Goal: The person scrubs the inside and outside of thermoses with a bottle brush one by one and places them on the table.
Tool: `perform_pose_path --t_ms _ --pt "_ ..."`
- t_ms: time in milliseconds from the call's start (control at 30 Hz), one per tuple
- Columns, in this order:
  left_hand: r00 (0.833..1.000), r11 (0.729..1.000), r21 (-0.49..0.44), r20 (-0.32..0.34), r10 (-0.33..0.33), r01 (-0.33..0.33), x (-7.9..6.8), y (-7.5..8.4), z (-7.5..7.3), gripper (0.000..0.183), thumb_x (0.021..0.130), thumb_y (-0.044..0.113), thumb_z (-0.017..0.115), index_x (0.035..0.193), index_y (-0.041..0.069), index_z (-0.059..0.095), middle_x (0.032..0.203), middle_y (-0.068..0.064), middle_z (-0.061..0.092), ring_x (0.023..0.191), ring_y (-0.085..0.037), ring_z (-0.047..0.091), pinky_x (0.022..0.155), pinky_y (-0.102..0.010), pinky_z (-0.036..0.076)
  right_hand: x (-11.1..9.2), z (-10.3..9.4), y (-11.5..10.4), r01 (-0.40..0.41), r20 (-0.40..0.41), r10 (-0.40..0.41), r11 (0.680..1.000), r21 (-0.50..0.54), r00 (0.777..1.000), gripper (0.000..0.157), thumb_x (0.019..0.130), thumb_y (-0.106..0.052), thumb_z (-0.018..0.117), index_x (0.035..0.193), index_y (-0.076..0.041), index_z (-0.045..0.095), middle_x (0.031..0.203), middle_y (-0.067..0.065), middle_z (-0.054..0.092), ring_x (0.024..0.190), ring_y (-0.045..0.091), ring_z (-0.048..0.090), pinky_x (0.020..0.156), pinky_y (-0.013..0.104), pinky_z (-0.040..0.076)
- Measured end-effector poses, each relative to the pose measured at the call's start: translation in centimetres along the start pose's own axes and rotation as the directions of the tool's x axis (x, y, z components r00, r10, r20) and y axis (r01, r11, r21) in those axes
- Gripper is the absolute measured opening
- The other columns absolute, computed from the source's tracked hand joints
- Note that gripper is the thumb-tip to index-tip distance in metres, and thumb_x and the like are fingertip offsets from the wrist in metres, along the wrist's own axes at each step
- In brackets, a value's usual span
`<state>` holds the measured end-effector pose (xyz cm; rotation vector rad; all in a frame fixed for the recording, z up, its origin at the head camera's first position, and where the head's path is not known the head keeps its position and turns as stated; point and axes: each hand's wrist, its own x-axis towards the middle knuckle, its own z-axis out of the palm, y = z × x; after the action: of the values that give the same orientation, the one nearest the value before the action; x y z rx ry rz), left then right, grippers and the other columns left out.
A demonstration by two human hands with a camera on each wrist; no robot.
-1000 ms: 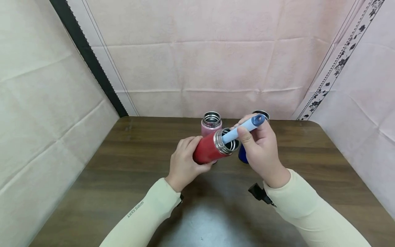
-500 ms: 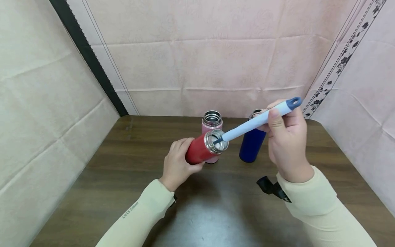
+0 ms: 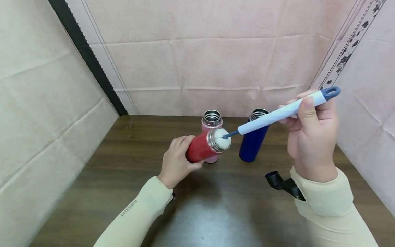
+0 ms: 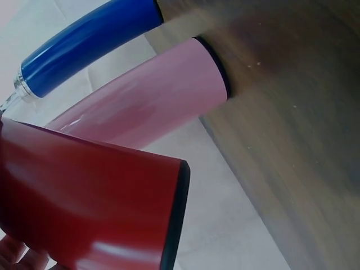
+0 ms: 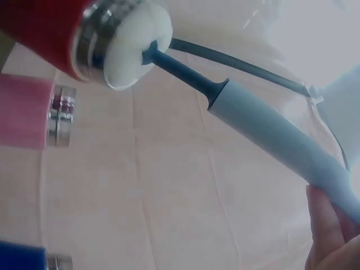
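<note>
My left hand (image 3: 177, 161) grips a red bottle (image 3: 199, 149) tilted with its steel mouth up to the right. In the left wrist view the red bottle (image 4: 90, 197) shows its dark base off the table. My right hand (image 3: 314, 137) pinches the light blue handle of a bottle brush (image 3: 274, 116) near its looped end. The brush's white sponge head (image 3: 221, 139) fills the bottle's mouth and bulges out a little; the rest of the head is hidden inside. The right wrist view shows the white head (image 5: 138, 45) at the steel rim, joined to a dark blue stem.
A pink bottle (image 3: 211, 127) stands uncapped right behind the red one, partly covered by it. To its right a blue bottle (image 3: 253, 144) stands uncapped, its top partly behind the brush handle. Light cloth (image 3: 197, 68) hangs behind the wooden table (image 3: 148, 151).
My right hand has moved right and up, drawing the brush outward until its white head shows at the red bottle's mouth. The left hand with the bottle shifted slightly left.
</note>
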<state>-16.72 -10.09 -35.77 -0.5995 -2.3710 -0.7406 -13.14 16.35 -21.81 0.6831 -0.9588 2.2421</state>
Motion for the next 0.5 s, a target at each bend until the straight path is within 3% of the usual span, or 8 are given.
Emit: perform_pose_path --t_ms 500 --pt "1.000 0.998 0.063 0.011 0.010 -0.011 -0.4 -0.6 -0.5 0.068 0.062 0.026 0.088 0.121 0.015 0.057 0.118 -0.009 0.060 0.107 -0.026 0.056 0.075 -0.046 0.057 0.2 -1.4 -0.9 0.007 -0.091 0.000 0.997 0.079 0.996 0.013 0.093 0.004 0.052 0.092 0.016 0.048 0.073 0.023 0.058 0.062 0.032 0.068 0.051 0.031 0.056"
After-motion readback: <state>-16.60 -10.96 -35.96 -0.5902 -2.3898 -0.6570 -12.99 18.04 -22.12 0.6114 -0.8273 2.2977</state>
